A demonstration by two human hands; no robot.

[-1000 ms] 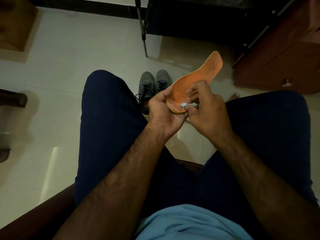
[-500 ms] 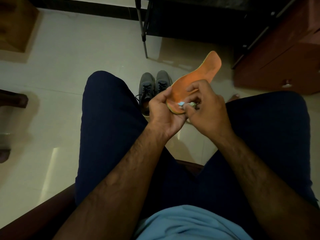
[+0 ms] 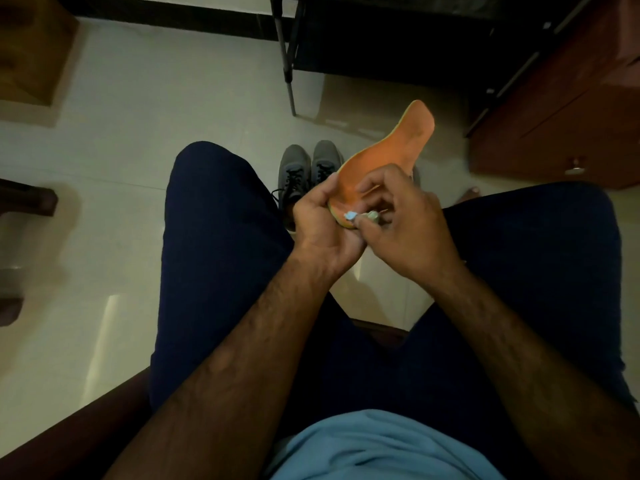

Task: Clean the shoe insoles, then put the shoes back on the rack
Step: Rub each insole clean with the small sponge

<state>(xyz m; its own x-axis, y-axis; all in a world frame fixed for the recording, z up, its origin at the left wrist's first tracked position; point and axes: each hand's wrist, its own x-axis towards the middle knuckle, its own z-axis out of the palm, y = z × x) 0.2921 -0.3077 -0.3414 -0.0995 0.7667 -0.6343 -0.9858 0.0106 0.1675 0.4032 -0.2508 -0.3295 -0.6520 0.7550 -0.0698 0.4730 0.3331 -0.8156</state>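
An orange insole (image 3: 398, 147) slants up to the right above my lap. My left hand (image 3: 320, 230) grips its near end from below, thumb on the edge. My right hand (image 3: 401, 223) pinches a small pale wad of cloth or tissue (image 3: 360, 216) and presses it against the insole's near end. A pair of grey lace-up shoes (image 3: 308, 174) stands on the floor between my knees, partly hidden by my left hand. The black metal shoe rack (image 3: 381, 43) stands beyond them at the top.
I sit on a dark wooden seat (image 3: 69, 427), legs in navy trousers. A reddish wooden cabinet (image 3: 571, 109) stands at the right of the rack. Wooden furniture pieces sit at the top left (image 3: 31, 53) and left edge (image 3: 24, 199). Pale floor tiles (image 3: 138, 133) lie around.
The insole has tilted slightly more upright. My right hand's fingers have shifted a little over the insole's near end with the wad. The shoes have not moved.
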